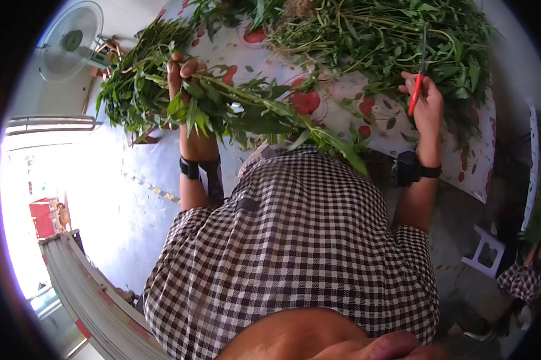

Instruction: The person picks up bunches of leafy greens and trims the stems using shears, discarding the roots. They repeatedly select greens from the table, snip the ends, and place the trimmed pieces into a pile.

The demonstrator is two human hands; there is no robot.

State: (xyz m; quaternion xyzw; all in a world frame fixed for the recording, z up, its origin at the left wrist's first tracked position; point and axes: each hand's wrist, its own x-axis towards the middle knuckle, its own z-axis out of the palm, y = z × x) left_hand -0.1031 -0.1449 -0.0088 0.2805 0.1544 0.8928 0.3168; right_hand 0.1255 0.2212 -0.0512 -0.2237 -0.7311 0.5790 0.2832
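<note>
Gripping a leafy stem bunch (222, 105) in the left hand (183, 75), right hand (426, 102) closed on red-handled scissors (417, 84)

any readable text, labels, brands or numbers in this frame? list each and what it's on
None readable.
Tablecloth: only a red fruit and leaf print, no lettering.
Red-handled scissors in the right hand: no mark visible.
Bands on both wrists: blank from here.
Fan: no legible badge.
Left hand holds a bunch of leafy stems, no tag.
</note>
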